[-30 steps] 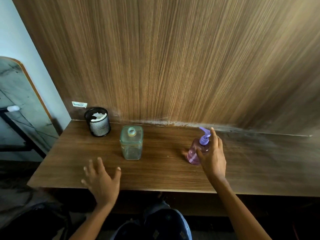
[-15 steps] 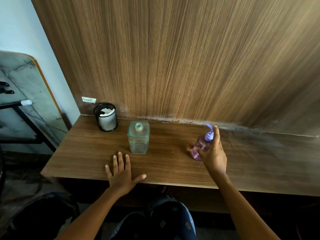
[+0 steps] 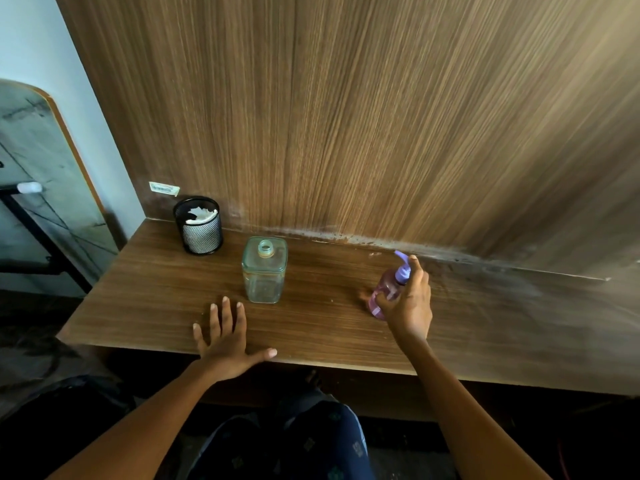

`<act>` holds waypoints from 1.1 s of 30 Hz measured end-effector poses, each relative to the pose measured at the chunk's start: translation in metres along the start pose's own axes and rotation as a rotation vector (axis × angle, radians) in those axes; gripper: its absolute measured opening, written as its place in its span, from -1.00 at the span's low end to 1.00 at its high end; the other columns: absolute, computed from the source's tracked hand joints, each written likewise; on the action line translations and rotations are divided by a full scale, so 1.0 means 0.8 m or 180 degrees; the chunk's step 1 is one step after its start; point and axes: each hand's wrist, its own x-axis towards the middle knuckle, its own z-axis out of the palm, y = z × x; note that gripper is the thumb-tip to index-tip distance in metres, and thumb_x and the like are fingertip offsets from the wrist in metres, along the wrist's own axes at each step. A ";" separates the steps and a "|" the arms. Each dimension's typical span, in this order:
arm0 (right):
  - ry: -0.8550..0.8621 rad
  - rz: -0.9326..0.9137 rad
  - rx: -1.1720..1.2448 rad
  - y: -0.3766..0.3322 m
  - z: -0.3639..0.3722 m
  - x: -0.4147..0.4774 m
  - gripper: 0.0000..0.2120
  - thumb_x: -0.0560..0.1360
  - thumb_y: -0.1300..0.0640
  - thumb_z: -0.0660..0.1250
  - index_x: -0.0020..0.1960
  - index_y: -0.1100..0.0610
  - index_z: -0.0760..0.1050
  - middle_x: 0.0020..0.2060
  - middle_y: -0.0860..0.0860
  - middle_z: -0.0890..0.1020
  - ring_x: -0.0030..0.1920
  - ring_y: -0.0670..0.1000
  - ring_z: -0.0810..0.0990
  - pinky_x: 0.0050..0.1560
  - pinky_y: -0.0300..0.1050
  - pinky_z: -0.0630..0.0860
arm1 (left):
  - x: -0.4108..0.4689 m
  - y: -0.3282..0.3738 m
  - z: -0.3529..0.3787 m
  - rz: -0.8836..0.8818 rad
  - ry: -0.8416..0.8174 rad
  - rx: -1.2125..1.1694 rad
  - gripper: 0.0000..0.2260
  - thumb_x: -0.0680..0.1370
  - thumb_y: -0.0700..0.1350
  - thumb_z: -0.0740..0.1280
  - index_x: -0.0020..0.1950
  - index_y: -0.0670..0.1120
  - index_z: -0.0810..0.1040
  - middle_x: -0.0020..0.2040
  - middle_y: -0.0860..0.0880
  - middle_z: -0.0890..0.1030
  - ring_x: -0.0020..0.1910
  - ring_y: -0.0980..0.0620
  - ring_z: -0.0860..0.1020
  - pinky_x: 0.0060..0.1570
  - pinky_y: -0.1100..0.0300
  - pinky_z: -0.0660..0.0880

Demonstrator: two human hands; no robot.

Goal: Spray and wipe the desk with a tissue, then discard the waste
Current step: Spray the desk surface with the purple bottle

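Note:
A wooden desk (image 3: pixel 311 327) runs along a wood-panelled wall. My right hand (image 3: pixel 408 306) is wrapped around a pink spray bottle (image 3: pixel 382 292) with a purple nozzle, with the forefinger resting on top of the pump. The bottle stands on the desk right of centre. My left hand (image 3: pixel 227 337) lies flat on the desk near its front edge, fingers spread and holding nothing. At the back left, a black mesh cup (image 3: pixel 199 226) holds white tissue (image 3: pixel 201 214).
A square clear glass jar (image 3: pixel 264 270) without a lid stands just beyond my left hand. The desk's back edge is dusty and stained along the wall (image 3: pixel 381 133). A mirror (image 3: pixel 38 174) leans at the left. My knees are under the desk.
My left hand has come down from above the front edge and now rests flat on the desk. My right hand has stayed on the spray bottle. The camera has shifted slightly.

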 end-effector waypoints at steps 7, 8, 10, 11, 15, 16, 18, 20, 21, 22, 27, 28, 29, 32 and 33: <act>0.0090 -0.0136 -0.0150 0.002 0.007 -0.005 -0.10 0.36 0.14 0.46 0.51 0.07 -0.03 0.26 0.13 0.39 0.18 0.18 0.42 -0.06 0.06 0.46 | 0.000 0.003 -0.005 -0.0021 -0.0193 0.0011 0.15 0.26 0.51 0.19 0.43 -0.06 -0.48 0.39 -0.12 -0.57 0.39 -0.16 -0.51 0.34 -0.30 -0.34; 0.0059 -0.0140 -0.0127 0.001 0.007 -0.005 -0.07 0.35 0.11 0.48 0.51 0.08 -0.04 0.27 0.14 0.38 0.19 0.18 0.42 -0.05 0.05 0.45 | 0.000 0.003 -0.005 -0.0026 -0.0210 0.0005 0.15 0.26 0.51 0.19 0.43 -0.06 -0.48 0.38 -0.12 -0.58 0.39 -0.16 -0.52 0.34 -0.30 -0.33; -0.0002 -0.0126 -0.0077 0.001 0.005 -0.004 -0.03 0.32 0.05 0.51 0.51 0.08 -0.04 0.30 0.13 0.37 0.22 0.16 0.40 -0.01 0.07 0.45 | 0.001 0.001 -0.006 -0.0036 -0.0237 -0.0011 0.15 0.26 0.51 0.20 0.43 -0.05 -0.48 0.38 -0.11 -0.59 0.38 -0.16 -0.52 0.35 -0.30 -0.33; -0.0022 -0.0135 -0.0053 0.001 0.004 -0.004 -0.03 0.32 0.05 0.51 0.51 0.08 -0.04 0.30 0.13 0.37 0.22 0.16 0.40 0.00 0.07 0.45 | 0.001 0.001 -0.006 -0.0039 -0.0246 -0.0022 0.15 0.26 0.51 0.20 0.43 -0.05 -0.48 0.38 -0.11 -0.59 0.38 -0.16 -0.52 0.35 -0.30 -0.33; -0.0047 -0.0175 -0.0066 0.001 0.001 -0.003 -0.05 0.33 0.09 0.49 0.51 0.08 -0.04 0.27 0.14 0.37 0.21 0.17 0.40 -0.01 0.07 0.45 | 0.002 0.001 -0.006 -0.0044 -0.0277 -0.0033 0.16 0.25 0.51 0.21 0.43 -0.03 -0.48 0.38 -0.10 -0.59 0.38 -0.15 -0.53 0.35 -0.30 -0.33; -0.0059 -0.0169 -0.0072 0.001 0.000 -0.003 -0.05 0.32 0.09 0.50 0.51 0.08 -0.03 0.26 0.14 0.37 0.21 0.16 0.39 -0.02 0.07 0.45 | 0.001 0.002 -0.006 -0.0046 -0.0279 -0.0034 0.16 0.25 0.51 0.21 0.43 -0.03 -0.48 0.37 -0.10 -0.59 0.38 -0.15 -0.53 0.35 -0.30 -0.33; -0.0086 -0.0178 -0.0047 -0.001 -0.002 -0.002 -0.05 0.31 0.11 0.51 0.50 0.07 -0.01 0.25 0.15 0.37 0.21 0.15 0.38 -0.01 0.09 0.45 | 0.002 0.003 -0.008 -0.0053 -0.0290 -0.0052 0.16 0.25 0.51 0.21 0.43 -0.03 -0.48 0.37 -0.10 -0.60 0.37 -0.15 -0.53 0.34 -0.29 -0.34; -0.0096 -0.0158 0.0056 -0.002 -0.003 0.001 -0.08 0.29 0.16 0.52 0.49 0.08 0.05 0.24 0.15 0.36 0.22 0.14 0.36 0.06 0.12 0.47 | 0.001 0.002 -0.009 -0.0060 -0.0306 -0.0071 0.16 0.25 0.51 0.22 0.43 -0.02 -0.48 0.37 -0.10 -0.60 0.37 -0.14 -0.54 0.34 -0.29 -0.35; -0.0104 -0.0129 0.0120 -0.003 -0.003 0.002 -0.10 0.28 0.18 0.52 0.48 0.08 0.08 0.25 0.14 0.36 0.23 0.14 0.35 0.09 0.12 0.47 | 0.001 0.002 -0.009 -0.0066 -0.0306 -0.0074 0.16 0.25 0.51 0.22 0.43 -0.02 -0.48 0.38 -0.10 -0.59 0.38 -0.14 -0.53 0.35 -0.29 -0.35; -0.0121 -0.0097 0.0182 -0.002 -0.004 0.003 -0.11 0.28 0.20 0.52 0.47 0.08 0.11 0.26 0.13 0.35 0.24 0.12 0.34 0.12 0.10 0.45 | 0.000 0.002 -0.010 -0.0062 -0.0317 -0.0070 0.15 0.25 0.51 0.22 0.44 -0.02 -0.48 0.38 -0.10 -0.59 0.38 -0.15 -0.53 0.35 -0.29 -0.34; -0.0117 -0.0172 0.0207 0.000 -0.007 0.003 -0.16 0.29 0.28 0.48 0.46 0.11 0.14 0.24 0.12 0.38 0.25 0.12 0.37 0.12 -0.04 0.39 | -0.005 0.004 -0.011 -0.0037 -0.0337 -0.0110 0.15 0.25 0.50 0.22 0.44 -0.02 -0.48 0.37 -0.09 -0.60 0.38 -0.14 -0.54 0.35 -0.29 -0.36; -0.0110 -0.0154 0.0195 0.000 -0.007 0.002 -0.15 0.29 0.28 0.48 0.46 0.10 0.12 0.25 0.12 0.38 0.25 0.12 0.37 0.12 -0.04 0.39 | -0.005 0.004 -0.011 -0.0044 -0.0333 -0.0108 0.15 0.25 0.50 0.22 0.43 -0.02 -0.48 0.37 -0.09 -0.60 0.37 -0.14 -0.54 0.34 -0.28 -0.36; -0.0109 -0.0132 0.0180 0.000 -0.006 0.002 -0.13 0.29 0.27 0.48 0.47 0.09 0.10 0.26 0.12 0.37 0.25 0.13 0.36 0.13 -0.02 0.39 | -0.006 0.005 -0.011 -0.0052 -0.0329 -0.0111 0.15 0.25 0.51 0.22 0.43 -0.02 -0.48 0.37 -0.09 -0.60 0.37 -0.15 -0.54 0.34 -0.28 -0.36; -0.0082 -0.0126 0.0069 0.000 -0.002 0.001 -0.08 0.30 0.26 0.49 0.49 0.07 0.03 0.26 0.13 0.36 0.21 0.16 0.38 0.14 0.08 0.43 | -0.006 0.005 -0.011 -0.0051 -0.0334 -0.0117 0.15 0.25 0.50 0.22 0.43 -0.01 -0.48 0.37 -0.09 -0.60 0.37 -0.15 -0.54 0.34 -0.29 -0.36; -0.0085 -0.0141 0.0027 0.000 -0.001 0.001 -0.06 0.30 0.26 0.49 0.50 0.07 0.01 0.25 0.13 0.36 0.20 0.17 0.38 0.13 0.09 0.44 | -0.006 0.005 -0.011 -0.0055 -0.0333 -0.0110 0.15 0.25 0.50 0.22 0.43 -0.01 -0.48 0.37 -0.09 -0.60 0.37 -0.15 -0.54 0.34 -0.29 -0.36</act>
